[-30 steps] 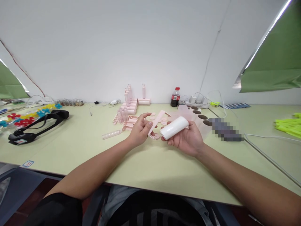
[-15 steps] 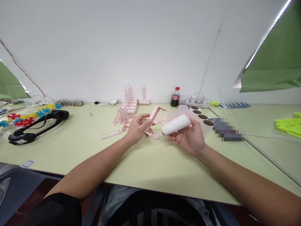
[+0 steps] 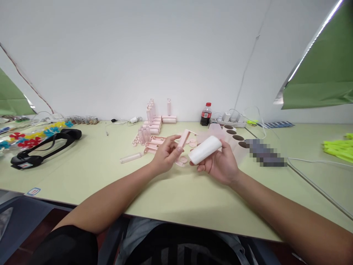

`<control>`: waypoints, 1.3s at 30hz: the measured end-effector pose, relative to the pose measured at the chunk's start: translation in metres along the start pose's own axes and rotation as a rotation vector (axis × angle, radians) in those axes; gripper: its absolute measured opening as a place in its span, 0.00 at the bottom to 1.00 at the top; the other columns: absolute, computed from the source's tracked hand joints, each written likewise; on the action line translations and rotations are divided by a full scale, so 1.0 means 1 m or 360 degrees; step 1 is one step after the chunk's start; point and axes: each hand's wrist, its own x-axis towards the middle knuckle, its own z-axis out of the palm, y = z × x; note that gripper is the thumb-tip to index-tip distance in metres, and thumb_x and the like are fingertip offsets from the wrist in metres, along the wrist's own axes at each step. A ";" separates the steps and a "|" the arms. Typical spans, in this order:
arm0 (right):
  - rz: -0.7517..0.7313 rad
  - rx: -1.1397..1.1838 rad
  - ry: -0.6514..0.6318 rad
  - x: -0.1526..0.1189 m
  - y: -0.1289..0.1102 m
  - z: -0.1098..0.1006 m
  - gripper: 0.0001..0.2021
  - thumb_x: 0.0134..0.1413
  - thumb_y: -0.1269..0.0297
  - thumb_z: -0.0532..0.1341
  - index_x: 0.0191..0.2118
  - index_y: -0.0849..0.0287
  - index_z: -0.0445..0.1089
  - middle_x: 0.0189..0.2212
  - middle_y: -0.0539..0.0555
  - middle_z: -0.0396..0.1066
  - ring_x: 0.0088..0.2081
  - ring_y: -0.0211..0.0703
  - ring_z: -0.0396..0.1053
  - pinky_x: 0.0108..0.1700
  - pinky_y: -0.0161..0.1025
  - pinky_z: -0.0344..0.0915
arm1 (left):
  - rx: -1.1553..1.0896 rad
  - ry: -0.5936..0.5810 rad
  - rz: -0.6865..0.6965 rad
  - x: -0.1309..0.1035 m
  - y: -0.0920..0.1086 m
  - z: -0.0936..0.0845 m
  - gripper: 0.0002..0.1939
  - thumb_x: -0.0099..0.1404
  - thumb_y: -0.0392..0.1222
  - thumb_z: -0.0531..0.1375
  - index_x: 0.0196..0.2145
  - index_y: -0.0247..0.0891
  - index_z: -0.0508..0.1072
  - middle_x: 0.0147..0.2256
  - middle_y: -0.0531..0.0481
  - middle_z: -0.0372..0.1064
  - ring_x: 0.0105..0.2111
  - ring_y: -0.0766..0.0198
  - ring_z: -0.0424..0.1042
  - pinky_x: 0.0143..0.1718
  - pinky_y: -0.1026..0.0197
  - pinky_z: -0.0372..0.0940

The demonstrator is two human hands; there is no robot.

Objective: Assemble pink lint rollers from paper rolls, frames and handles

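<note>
Above the table, my left hand (image 3: 166, 154) is closed on a pink plastic lint roller frame (image 3: 184, 139), which is tilted up to the right. My right hand (image 3: 223, 162) grips a white lint roll (image 3: 204, 150) by its right end, fingers under it and thumb on top. The roll slants, its lower end near the frame but apart from it. Round pink caps (image 3: 182, 160) lie on the table below and behind the frame. More pink frames (image 3: 151, 147) and a clear tube handle (image 3: 131, 158) lie left of my left hand.
Stacked pink rollers (image 3: 154, 125) stand by the wall, with clear handles (image 3: 143, 135) before them. White rolls (image 3: 242, 149) with brown cores stand at right. Behind are a cola bottle (image 3: 206, 115) and a power strip (image 3: 234, 123). A black headset (image 3: 45, 149) lies at left.
My left hand has turned the pink frame, so its long side now faces me more. The white roll has tilted and shifted slightly down, still in my right hand.
</note>
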 end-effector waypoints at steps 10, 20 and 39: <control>0.0300 -0.0075 -0.0087 -0.001 0.003 0.007 0.36 0.66 0.42 0.32 0.59 0.62 0.61 0.35 0.63 0.79 0.33 0.54 0.79 0.31 0.44 0.72 | 0.0137 -0.0076 0.0040 -0.008 -0.002 0.010 0.23 0.70 0.55 0.55 0.55 0.38 0.61 0.24 0.58 0.64 0.23 0.68 0.62 0.27 0.64 0.57; 0.0434 -0.0116 -0.0215 -0.003 0.009 0.011 0.39 0.66 0.39 0.32 0.60 0.66 0.61 0.38 0.67 0.79 0.36 0.54 0.80 0.40 0.48 0.72 | 0.0292 -0.0082 0.0039 -0.009 0.003 0.011 0.22 0.70 0.53 0.55 0.55 0.38 0.61 0.24 0.58 0.64 0.24 0.67 0.63 0.29 0.62 0.58; 0.0006 0.0006 -0.0450 -0.008 0.014 0.010 0.25 0.56 0.48 0.57 0.51 0.61 0.70 0.43 0.61 0.76 0.40 0.52 0.74 0.40 0.47 0.71 | 0.0766 -0.0208 0.0556 -0.010 -0.002 0.006 0.24 0.70 0.49 0.55 0.59 0.40 0.59 0.44 0.43 0.71 0.39 0.58 0.70 0.41 0.54 0.65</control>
